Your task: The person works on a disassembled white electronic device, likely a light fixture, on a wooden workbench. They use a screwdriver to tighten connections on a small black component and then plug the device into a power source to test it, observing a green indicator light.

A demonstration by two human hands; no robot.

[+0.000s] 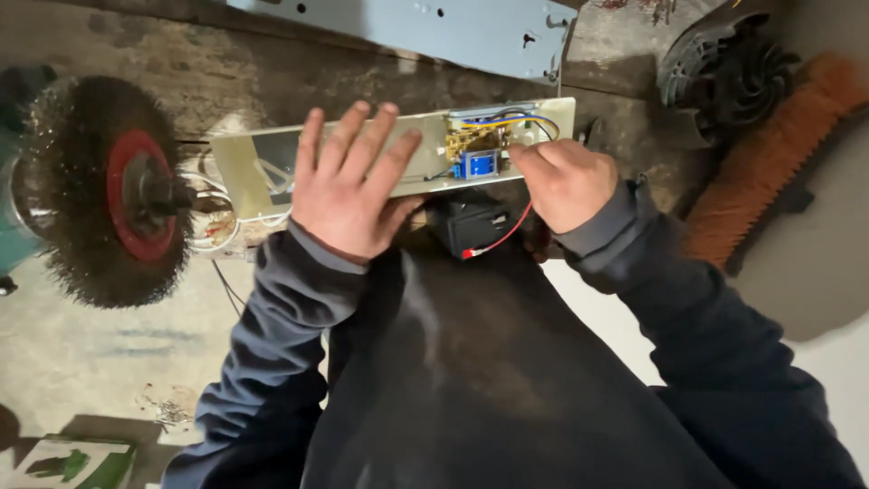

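Worn wooden bench point(109, 36) carries the cream panel point(262, 149); my left hand point(348, 186) presses flat, fingers spread, steadying it; my right hand point(566, 181), grip curled shut, works beside the circuit board point(475, 145).

Wire wheel brush point(104, 186) with a red hub sits far left; orange-bristled broom point(769, 163) lies right, black fan part point(724, 77) just beside it.

Panel point(253, 158) matt painted metal; wire wheel point(95, 190) bristly steel; bench point(181, 54) rough worn wood; sleeves point(272, 308) soft cloth.
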